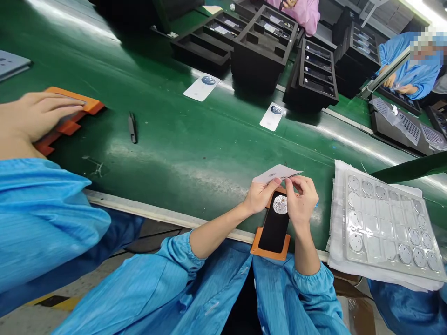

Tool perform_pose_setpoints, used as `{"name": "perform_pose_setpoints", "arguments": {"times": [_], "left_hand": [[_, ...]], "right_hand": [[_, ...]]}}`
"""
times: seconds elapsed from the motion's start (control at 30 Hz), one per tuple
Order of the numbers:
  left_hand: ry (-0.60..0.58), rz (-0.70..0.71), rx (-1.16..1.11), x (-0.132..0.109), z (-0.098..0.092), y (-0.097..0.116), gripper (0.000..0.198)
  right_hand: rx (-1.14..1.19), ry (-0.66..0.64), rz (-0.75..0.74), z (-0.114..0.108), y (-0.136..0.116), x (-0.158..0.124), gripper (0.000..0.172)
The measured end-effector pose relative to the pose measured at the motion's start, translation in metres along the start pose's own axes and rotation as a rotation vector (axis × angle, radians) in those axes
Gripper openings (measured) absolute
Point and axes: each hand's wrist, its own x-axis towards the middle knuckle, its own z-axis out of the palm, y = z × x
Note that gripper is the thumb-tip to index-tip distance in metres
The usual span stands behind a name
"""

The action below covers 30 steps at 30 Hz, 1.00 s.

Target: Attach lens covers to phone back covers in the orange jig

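Observation:
My left hand point(260, 195) and my right hand point(301, 201) both pinch a thin white card-like sheet point(275, 173), holding it just above an orange jig point(270, 246). In the jig lies a black phone-shaped part point(274, 228) with a round silvery disc point(280, 204) near its top. My fingers are closed on the sheet's near edge. Both forearms come from blue sleeves at the bottom of the view.
A clear blister tray point(387, 228) of round discs lies to my right on white sheets. A co-worker's hand point(35, 114) presses an orange jig point(75, 118) at the left. Black tweezers point(132, 128) and two white panels point(201, 87) point(272, 116) lie on the green belt point(195, 139). Black foam trays point(261, 42) stand beyond.

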Motion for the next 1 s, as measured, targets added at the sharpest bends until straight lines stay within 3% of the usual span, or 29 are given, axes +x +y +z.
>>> {"name": "perform_pose_setpoints", "arguments": {"times": [0.23, 0.5, 0.67, 0.73, 0.83, 0.93, 1.0], "left_hand": [[-0.008, 0.006, 0.036, -0.001, 0.0, 0.007, 0.049], [-0.144, 0.36, 0.307, -0.003, -0.003, 0.005, 0.043], [-0.186, 0.454, 0.353, -0.006, -0.001, -0.001, 0.046], [-0.183, 0.369, 0.311, -0.006, 0.001, -0.002, 0.044], [-0.037, 0.033, 0.103, -0.001, 0.002, -0.003, 0.043], [0.147, -0.295, -0.251, 0.01, -0.003, -0.001, 0.046], [0.187, -0.389, -0.41, 0.019, -0.009, 0.003, 0.043]], "right_hand": [[-0.008, 0.011, 0.003, 0.003, -0.002, 0.001, 0.014], [0.028, 0.005, 0.074, 0.006, 0.001, 0.002, 0.017], [-0.078, 0.027, 0.053, 0.009, -0.002, 0.003, 0.018], [-0.122, 0.037, 0.033, 0.01, -0.003, 0.005, 0.018], [-0.168, 0.054, 0.092, 0.001, 0.009, 0.013, 0.014], [-0.252, 0.018, 0.37, -0.029, 0.038, 0.02, 0.012], [-0.317, -0.074, 0.535, -0.054, 0.06, 0.018, 0.015]]}}
